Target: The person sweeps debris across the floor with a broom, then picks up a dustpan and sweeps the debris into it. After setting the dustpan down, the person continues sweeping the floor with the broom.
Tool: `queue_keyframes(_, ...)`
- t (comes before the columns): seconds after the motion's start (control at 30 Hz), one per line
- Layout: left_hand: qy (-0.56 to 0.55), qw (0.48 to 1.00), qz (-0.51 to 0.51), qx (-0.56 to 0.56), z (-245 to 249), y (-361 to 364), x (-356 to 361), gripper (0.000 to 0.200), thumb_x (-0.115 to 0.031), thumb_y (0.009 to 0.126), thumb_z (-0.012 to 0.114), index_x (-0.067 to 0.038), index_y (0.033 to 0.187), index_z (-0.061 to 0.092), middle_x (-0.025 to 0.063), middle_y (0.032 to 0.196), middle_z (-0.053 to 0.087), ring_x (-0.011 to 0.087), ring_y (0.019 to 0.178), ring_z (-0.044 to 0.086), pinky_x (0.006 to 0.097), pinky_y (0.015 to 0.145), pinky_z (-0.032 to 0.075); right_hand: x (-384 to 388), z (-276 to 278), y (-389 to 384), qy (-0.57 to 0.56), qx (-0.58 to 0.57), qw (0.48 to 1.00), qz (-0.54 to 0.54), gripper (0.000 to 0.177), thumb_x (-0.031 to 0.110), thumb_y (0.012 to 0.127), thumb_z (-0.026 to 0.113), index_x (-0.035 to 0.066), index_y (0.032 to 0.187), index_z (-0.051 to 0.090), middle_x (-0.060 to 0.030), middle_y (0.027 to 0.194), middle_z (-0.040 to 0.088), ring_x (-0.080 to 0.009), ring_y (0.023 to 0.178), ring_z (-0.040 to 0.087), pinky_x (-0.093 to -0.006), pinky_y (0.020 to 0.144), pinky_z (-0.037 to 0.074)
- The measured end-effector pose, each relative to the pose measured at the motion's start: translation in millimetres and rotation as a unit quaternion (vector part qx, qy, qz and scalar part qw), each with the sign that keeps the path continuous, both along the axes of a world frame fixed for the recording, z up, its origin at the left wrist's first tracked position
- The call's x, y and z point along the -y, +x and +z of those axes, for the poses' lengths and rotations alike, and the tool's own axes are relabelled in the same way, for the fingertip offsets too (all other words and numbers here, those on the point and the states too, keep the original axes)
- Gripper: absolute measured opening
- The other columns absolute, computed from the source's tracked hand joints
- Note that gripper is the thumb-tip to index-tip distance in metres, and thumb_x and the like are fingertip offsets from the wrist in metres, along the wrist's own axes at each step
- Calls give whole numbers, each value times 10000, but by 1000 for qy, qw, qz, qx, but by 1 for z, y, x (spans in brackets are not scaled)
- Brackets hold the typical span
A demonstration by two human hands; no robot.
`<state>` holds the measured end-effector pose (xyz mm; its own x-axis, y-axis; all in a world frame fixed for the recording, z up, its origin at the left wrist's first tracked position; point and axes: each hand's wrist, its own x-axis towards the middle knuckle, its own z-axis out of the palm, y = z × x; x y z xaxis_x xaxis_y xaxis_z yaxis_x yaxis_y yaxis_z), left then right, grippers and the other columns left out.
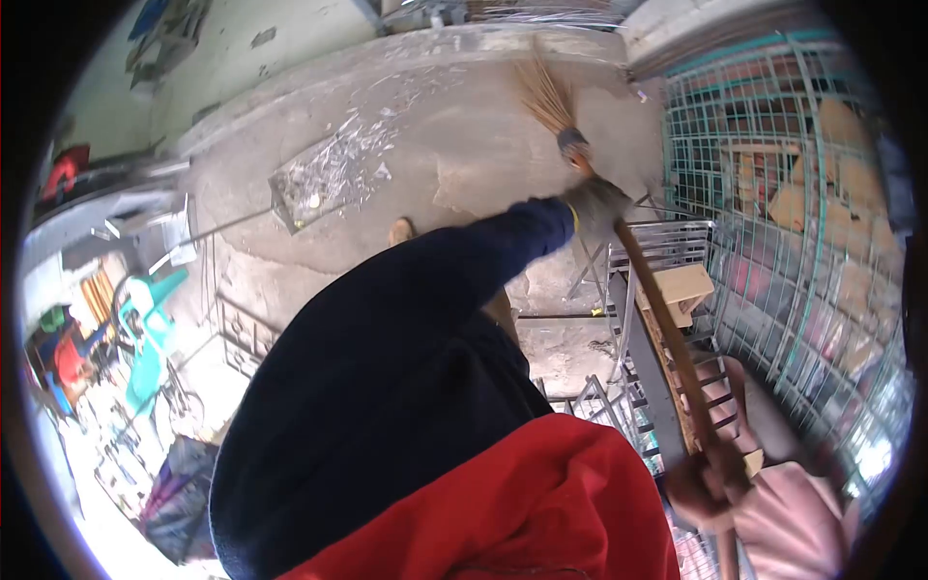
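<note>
A long-handled stick broom (667, 314) runs from the lower right up to its bristles (546, 92), which are blurred over the concrete floor. My left hand (597, 203), in a dark grey covering below a navy sleeve, is wrapped round the handle near the bristles. Lower down, my right hand (701, 491) is closed round the same handle, smeared by motion, with a pinkish sleeve behind it. Left of the broom, shiny shredded scraps (353, 145) lie strewn on the floor. Some are in or against a flat pan-like frame (286, 205) with a thin rod.
Green wire mesh (773, 203) stands along the right. Beside it is a metal rack (667, 237) holding a pale block (681, 290). A foot (401, 230) shows on the floor. At the left are a teal bicycle-like thing (150, 333) and a dark bag (179, 498).
</note>
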<state>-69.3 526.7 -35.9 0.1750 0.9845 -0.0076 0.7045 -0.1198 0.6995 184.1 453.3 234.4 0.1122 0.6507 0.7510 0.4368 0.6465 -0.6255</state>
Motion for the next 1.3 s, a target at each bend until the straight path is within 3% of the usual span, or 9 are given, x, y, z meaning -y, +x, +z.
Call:
queue_keyframes(0.1, -214, 977, -6, -22, -73, -45, 53, 325, -330, 728, 712, -68, 895, 617, 149, 886, 647, 349, 861, 627, 454, 758, 480, -4, -68, -39, -265, -352, 878, 188, 318, 279, 906, 512, 120, 633, 479, 24, 514, 352, -98, 410, 310, -265, 478, 344)
queue_keyframes(0.37, -247, 968, 39, -31, -92, -46, 181, 401, -420, 724, 690, -105, 966, 633, 147, 976, 657, 332, 926, 631, 428, 875, 455, -38, -92, -24, -415, -425, 731, 335, 373, 255, 924, 508, 146, 585, 399, 42, 470, 319, -76, 359, 248, -256, 379, 253)
queue_keyframes(0.6, -100, 990, 92, 32, 74, -32, 159, 288, -386, 728, 711, -135, 810, 596, 58, 741, 608, 277, 775, 616, 422, 741, 466, -56, 58, 23, -306, -360, 786, 399, 344, 248, 947, 495, 142, 637, 390, 48, 479, 271, -60, 370, 253, -217, 372, 251)
queue_keyframes(0.67, -68, 995, 70, 28, 109, -46, 136, 315, -416, 726, 711, -136, 813, 597, 57, 751, 613, 271, 769, 619, 406, 717, 477, -60, 90, 40, -177, -224, 936, 208, 363, 295, 996, 316, 180, 653, 350, 89, 481, 176, -60, 382, 192, -205, 506, 315)
queue_keyframes(0.7, -67, 994, 79, 31, 115, -53, 125, 315, -416, 726, 711, -136, 813, 597, 57, 751, 613, 271, 769, 619, 406, 717, 477, -66, 117, 59, -292, -181, 851, 397, 325, 243, 994, 280, 175, 694, 384, 81, 486, 174, -65, 384, 195, -201, 540, 331)
queue_keyframes(1.03, 35, 987, 153, 44, 155, -191, 147, 273, -376, 724, 695, -135, 819, 608, 51, 758, 627, 276, 766, 633, 424, 730, 485, -49, 176, -176, -222, -263, 713, 611, 428, 365, 1004, 348, 177, 620, 377, 91, 476, 266, -45, 375, 240, -200, 415, 244)
queue_keyframes(1.17, -35, 949, 310, 39, 152, -279, 205, 289, -392, 755, 682, -113, 764, 605, 90, 741, 616, 314, 748, 620, 429, 700, 485, -51, 150, -292, -281, -240, 627, 686, 428, 356, 988, 383, 169, 603, 384, 82, 468, 278, -61, 378, 257, -219, 429, 254)
queue_keyframes(1.27, 64, 897, 437, -21, 94, -362, 262, 269, -324, 762, 698, -80, 746, 584, 132, 734, 594, 357, 745, 597, 436, 687, 472, -38, 94, -388, -297, -213, 561, 743, 294, 249, 879, 558, 171, 633, 417, 37, 469, 277, -79, 424, 348, -269, 472, 341)
queue_keyframes(1.3, 75, 879, 469, -29, 75, -391, 284, 257, -283, 771, 713, -65, 751, 578, 137, 724, 584, 349, 739, 595, 433, 689, 473, -18, 66, -424, -223, -155, 657, 704, 299, 188, 844, 564, 175, 580, 424, 32, 477, 346, -83, 447, 395, -307, 483, 359)
